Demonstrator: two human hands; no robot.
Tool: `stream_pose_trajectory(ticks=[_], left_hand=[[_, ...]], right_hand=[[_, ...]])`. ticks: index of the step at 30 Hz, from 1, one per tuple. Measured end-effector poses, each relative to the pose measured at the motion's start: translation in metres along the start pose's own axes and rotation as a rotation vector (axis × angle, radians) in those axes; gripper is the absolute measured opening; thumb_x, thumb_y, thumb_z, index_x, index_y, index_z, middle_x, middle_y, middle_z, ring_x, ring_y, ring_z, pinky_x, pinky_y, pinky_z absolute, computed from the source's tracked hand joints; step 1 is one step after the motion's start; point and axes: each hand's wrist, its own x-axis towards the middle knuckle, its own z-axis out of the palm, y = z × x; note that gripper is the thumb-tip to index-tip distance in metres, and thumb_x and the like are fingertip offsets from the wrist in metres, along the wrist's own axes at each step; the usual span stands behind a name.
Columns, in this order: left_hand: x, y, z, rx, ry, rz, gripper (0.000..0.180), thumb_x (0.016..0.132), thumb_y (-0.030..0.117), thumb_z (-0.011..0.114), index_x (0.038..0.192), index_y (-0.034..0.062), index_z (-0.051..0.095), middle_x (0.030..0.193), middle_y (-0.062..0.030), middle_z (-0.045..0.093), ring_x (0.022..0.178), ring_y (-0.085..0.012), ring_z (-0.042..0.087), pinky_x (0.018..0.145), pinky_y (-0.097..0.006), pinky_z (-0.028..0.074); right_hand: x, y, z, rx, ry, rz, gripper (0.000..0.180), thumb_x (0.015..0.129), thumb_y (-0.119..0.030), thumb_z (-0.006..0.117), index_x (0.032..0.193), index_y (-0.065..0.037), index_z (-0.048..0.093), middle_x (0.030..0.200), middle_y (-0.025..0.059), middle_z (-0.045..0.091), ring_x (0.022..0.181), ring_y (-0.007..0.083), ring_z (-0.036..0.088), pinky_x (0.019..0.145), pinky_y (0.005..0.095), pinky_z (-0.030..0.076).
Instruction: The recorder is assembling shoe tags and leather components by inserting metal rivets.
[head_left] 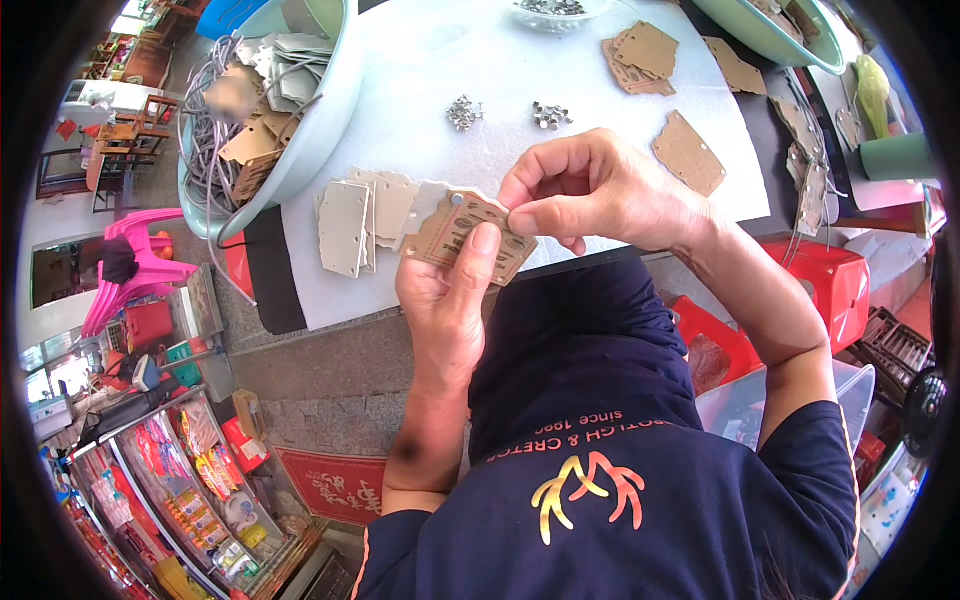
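My left hand grips a few thin cardboard tags, brown with dark printing and a pale one behind, its thumb pressed across the front. The tags have wavy edges and small holes. My right hand is closed in a pinch, thumb against forefinger, at the right end of these tags; whatever lies between those fingertips is hidden. Just left of the held tags, several pale grey tags lie overlapped on the white sheet. Beyond my hands are two small heaps of shiny metal pieces.
A pale blue basin at the left holds grey cords and tags. Brown tags lie on the right, with a stack farther back. A clear bowl of metal pieces stands at the far edge. Red stools are beside me.
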Motion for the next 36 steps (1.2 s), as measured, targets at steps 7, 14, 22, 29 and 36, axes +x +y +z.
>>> stream_pose_trajectory(ticks=[7,14,22,29,36], left_hand=[[0.001,-0.001,0.005,0.006,0.029,0.025,0.020,0.093,0.008,0.059,0.111,-0.0019,0.059,0.101,-0.0052,0.063,0.091,-0.0088,0.058,0.081,-0.024,0.047],[0.002,-0.003,0.005,0.037,-0.027,0.056,0.021,0.093,0.008,0.060,0.111,-0.0022,0.059,0.101,-0.0056,0.063,0.093,-0.0097,0.058,0.082,-0.025,0.047],[0.000,-0.001,0.004,-0.056,0.087,-0.029,0.022,0.089,0.002,0.061,0.111,-0.0014,0.062,0.105,-0.0064,0.063,0.099,-0.0129,0.058,0.091,-0.030,0.044],[-0.002,-0.004,0.001,-0.040,0.080,-0.068,0.027,0.091,0.005,0.058,0.117,0.0006,0.057,0.108,-0.0054,0.061,0.101,-0.0135,0.057,0.091,-0.030,0.044],[-0.001,-0.008,-0.003,-0.044,0.123,-0.077,0.029,0.090,0.004,0.060,0.119,0.0011,0.057,0.108,-0.0055,0.061,0.100,-0.0144,0.058,0.087,-0.030,0.047]], right_hand=[[-0.003,0.008,0.001,-0.190,0.086,-0.071,0.016,0.089,-0.014,0.065,0.097,-0.001,0.064,0.080,-0.0012,0.062,0.069,0.0019,0.054,0.061,0.0184,0.044],[-0.004,0.014,0.001,-0.146,0.065,-0.075,0.015,0.091,-0.013,0.062,0.099,0.000,0.061,0.088,-0.0007,0.062,0.081,0.0036,0.056,0.072,0.0201,0.046],[-0.011,0.027,0.027,0.113,0.278,-0.050,0.015,0.091,-0.013,0.066,0.100,-0.002,0.060,0.088,-0.0029,0.061,0.079,0.0012,0.055,0.068,0.0172,0.045],[-0.011,0.036,0.041,0.120,0.391,-0.126,0.010,0.091,-0.009,0.065,0.097,-0.003,0.061,0.086,-0.0022,0.060,0.075,0.0014,0.054,0.065,0.0185,0.045],[-0.004,0.017,-0.016,-0.751,0.602,-0.436,0.008,0.085,-0.006,0.066,0.092,-0.003,0.065,0.082,0.0037,0.059,0.060,0.0083,0.051,0.054,0.0236,0.043]])
